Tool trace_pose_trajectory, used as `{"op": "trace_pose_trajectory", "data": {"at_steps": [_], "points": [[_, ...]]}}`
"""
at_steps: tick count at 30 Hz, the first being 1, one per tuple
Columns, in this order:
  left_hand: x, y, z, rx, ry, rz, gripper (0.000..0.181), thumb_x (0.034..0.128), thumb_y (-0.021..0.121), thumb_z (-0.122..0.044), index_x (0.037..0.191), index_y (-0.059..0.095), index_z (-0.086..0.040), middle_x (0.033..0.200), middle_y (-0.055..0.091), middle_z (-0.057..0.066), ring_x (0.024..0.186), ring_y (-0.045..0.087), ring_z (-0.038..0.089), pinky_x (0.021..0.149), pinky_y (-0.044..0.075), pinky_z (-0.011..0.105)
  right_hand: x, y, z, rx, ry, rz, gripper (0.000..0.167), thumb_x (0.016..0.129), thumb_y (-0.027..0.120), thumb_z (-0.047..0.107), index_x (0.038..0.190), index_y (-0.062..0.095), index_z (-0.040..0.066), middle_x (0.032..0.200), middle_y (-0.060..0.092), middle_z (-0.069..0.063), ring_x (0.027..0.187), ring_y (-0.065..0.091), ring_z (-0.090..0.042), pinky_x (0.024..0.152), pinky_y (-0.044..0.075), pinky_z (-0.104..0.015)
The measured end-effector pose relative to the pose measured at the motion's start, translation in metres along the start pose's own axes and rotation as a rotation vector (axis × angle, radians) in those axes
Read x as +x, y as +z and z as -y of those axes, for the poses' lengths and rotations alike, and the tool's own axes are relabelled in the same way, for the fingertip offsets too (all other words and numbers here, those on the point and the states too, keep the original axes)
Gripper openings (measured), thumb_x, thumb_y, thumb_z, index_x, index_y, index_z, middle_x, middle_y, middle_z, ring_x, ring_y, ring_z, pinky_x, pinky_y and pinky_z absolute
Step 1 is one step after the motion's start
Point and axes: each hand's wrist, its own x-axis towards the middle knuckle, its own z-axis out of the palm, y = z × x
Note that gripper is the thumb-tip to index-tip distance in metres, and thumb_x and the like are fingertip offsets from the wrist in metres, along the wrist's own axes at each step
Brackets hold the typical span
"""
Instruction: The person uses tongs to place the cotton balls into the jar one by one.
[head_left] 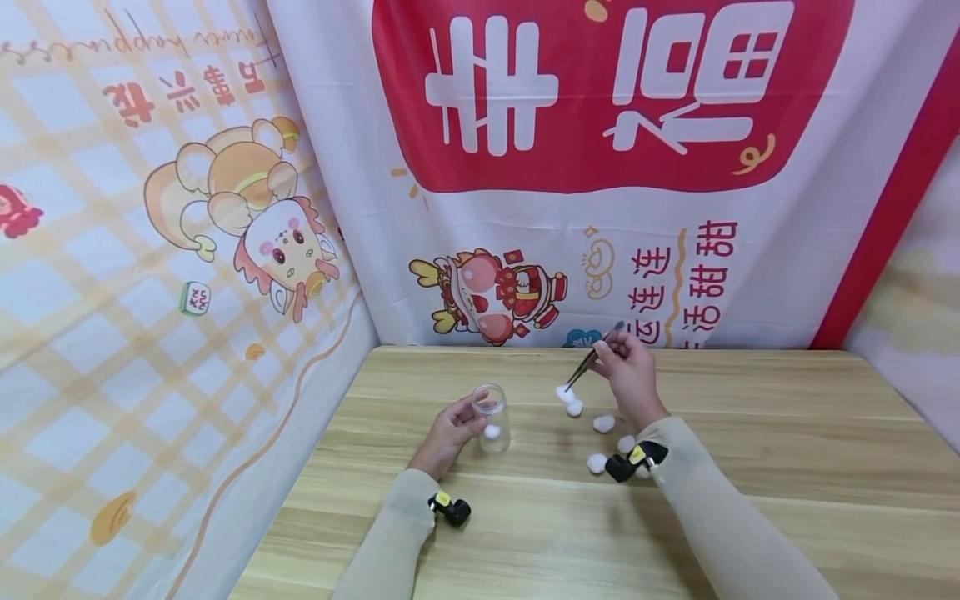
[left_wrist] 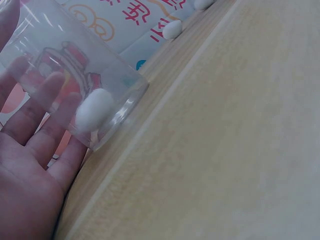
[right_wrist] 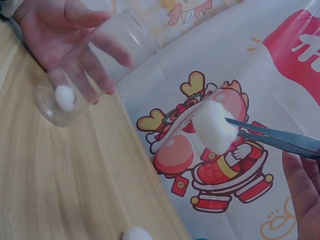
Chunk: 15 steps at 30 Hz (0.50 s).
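A clear, open-topped jar [head_left: 502, 410] stands on the table, with one white cotton ball [left_wrist: 95, 111] at its bottom. My left hand [head_left: 448, 435] grips the jar from the left, thumb on the near side and fingers behind the wall. To the right, my right hand [head_left: 633, 382] pinches dark metal tweezers [right_wrist: 287, 140]. Their tips hold a second cotton ball [right_wrist: 214, 127], which is raised off the table in the right wrist view. Just beside it in the head view lies another cotton ball [head_left: 574, 408].
Several loose cotton balls [head_left: 603, 423] are scattered on the wooden table [head_left: 525, 525] by my right wrist, some partly hidden by the wrist camera [head_left: 621, 468]. A printed cloth [head_left: 480, 217] hangs behind the table's back edge, and a checked one [head_left: 225, 375] hangs at the left.
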Motion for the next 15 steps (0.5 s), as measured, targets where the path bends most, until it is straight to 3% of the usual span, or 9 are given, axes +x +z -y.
{"op": "trace_pose_trajectory", "data": {"at_steps": [10,15], "points": [[0.0019,-0.0010,0.0016,-0.025,-0.007,0.002,0.061,0.0928,0.066,-0.013,0.147,0.039,-0.002,0.140,0.053,0.010,0.129,0.048,0.024,0.105,0.039,0.031,0.0051,0.0057,0.0014,0.039,-0.029,0.013,0.012,0.096,0.059,0.004,0.106,0.053,0.001,0.100,0.053,-0.012,0.093,0.060,-0.023,0.083,0.056,-0.036],[0.0018,-0.0009,0.0019,-0.026,-0.008,0.002,0.060,0.0931,0.066,-0.014,0.146,0.040,-0.003,0.139,0.054,0.009,0.129,0.048,0.023,0.105,0.039,0.031,0.0062,0.0097,0.0023,0.055,-0.056,0.027,0.026,0.096,0.060,0.005,0.114,0.049,-0.009,0.099,0.054,-0.013,0.096,0.061,-0.027,0.083,0.056,-0.037]]}}
